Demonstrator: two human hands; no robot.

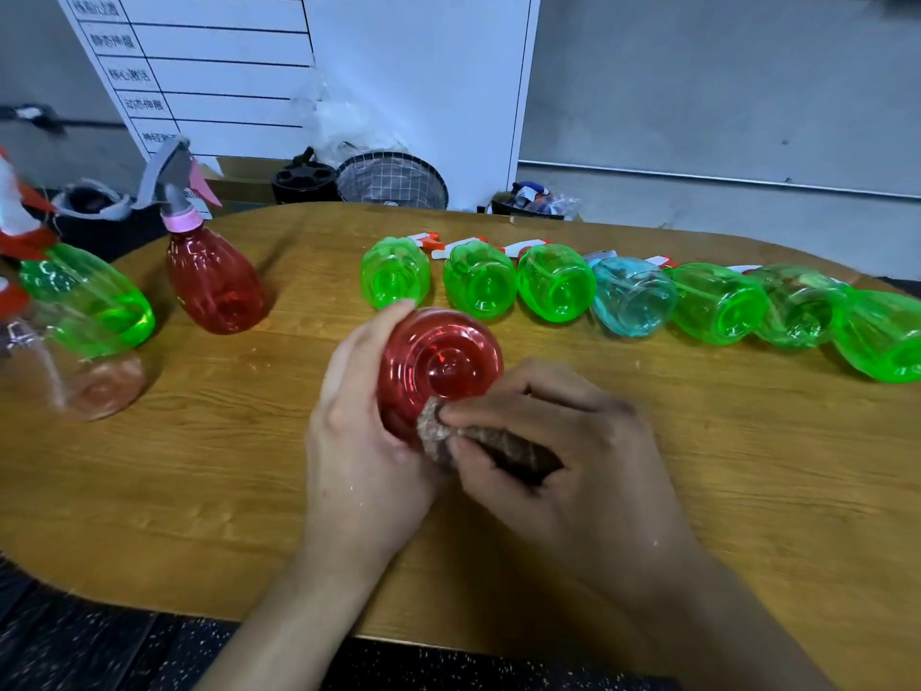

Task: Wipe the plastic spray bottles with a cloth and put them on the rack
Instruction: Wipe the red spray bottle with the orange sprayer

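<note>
- While the person leans over the long wooden table with round ends (199, 466), the left hand (359, 441) wraps around a see-through red plastic spray bottle (438, 366), with the thumb reaching up over its side.
- That red bottle is tipped so its round bottom faces us, just in front of the row of lying bottles.
- The right hand (563, 451) has its fingers curled tight around a scrunched brown cloth (478, 441) and presses it on the lower edge of the red bottle's bottom.
- Behind the hands, a row of see-through plastic bottles lies on its side across the table, bottoms toward us.
- From the left, the row has three bright green bottles (478, 281), then one pale blue bottle (630, 296), then three more green bottles (717, 304) running off to the right edge.
- White and red spray tops (428, 239) peek out behind the row.
- To the left, well apart from the row, a second red bottle with a pink collar and grey trigger (214, 276) stands upright on the table.
- Farther left stand a green bottle with a red and white top (89, 301) and, just in front of it, a clear bottle (75, 376), close together.
- Past the far edge of the table sits a round wire basket (391, 179) next to a black round holder (304, 182).
- A white board with lines and writing (209, 67) leans on the grey wall.
</note>
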